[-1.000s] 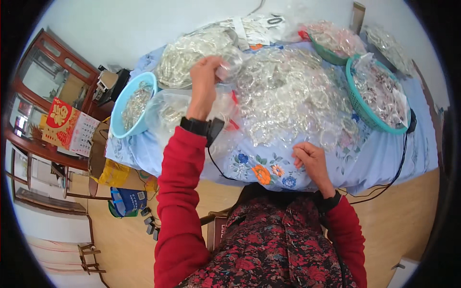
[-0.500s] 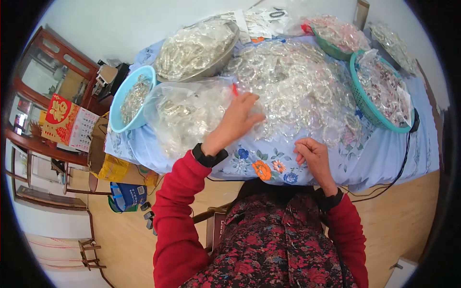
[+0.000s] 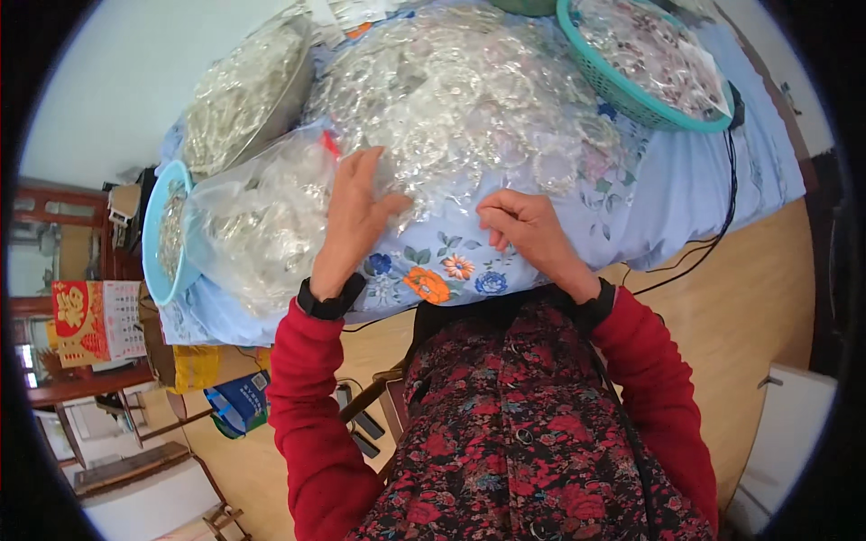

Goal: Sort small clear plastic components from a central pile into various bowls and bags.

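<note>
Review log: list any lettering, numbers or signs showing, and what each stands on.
Red-and-white calendar: large gold character, not copied here; date grid too small.
Blue bag: pale print, too small to read.
White slip in the teal basket: no print legible.

Calendar at far L shows 1 lg gold character on red, plus tiny illegible print on its white pg. Blue bag nearby has white lettering & 1 sq. code, too small to read.

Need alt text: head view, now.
An open left hand and curled right hand are at the near edge of a heap of shiny clear packets on a blue floral tablecloth. A bulging clear bag lies left; a teal basket stands upper right.
</note>
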Available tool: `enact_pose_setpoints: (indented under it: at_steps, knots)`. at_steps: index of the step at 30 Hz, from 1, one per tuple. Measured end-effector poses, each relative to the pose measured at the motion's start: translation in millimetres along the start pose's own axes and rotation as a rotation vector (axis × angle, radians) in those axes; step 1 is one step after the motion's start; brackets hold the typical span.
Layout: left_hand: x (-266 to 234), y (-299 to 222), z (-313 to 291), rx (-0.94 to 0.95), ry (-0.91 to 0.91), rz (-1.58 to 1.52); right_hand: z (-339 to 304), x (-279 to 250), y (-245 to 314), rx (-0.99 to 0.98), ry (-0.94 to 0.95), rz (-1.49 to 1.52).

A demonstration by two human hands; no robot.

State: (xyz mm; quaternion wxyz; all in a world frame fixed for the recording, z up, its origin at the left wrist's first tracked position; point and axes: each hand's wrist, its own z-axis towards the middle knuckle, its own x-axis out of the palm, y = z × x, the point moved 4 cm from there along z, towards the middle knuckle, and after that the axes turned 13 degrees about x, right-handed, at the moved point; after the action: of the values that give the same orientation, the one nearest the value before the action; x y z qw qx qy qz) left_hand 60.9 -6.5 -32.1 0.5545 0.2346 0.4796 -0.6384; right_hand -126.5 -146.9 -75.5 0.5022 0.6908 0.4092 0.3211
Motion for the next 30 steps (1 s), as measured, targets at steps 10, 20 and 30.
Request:
enact_pose_setpoints:
  at_steps: [10,20,30]
  knots:
    - [1,25,-6,-0.419,-0.127,-0.532,2,-3,2,-0.054,0.000,-0.009]
    - [-49,-19,30,-0.144,-0.500,-0.395,4,3,4,0.018,0.134,0.288]
    - [8,-79,46,-0.360,-0.544,-1.237,-1,-9,15,0.023,0.277,0.669]
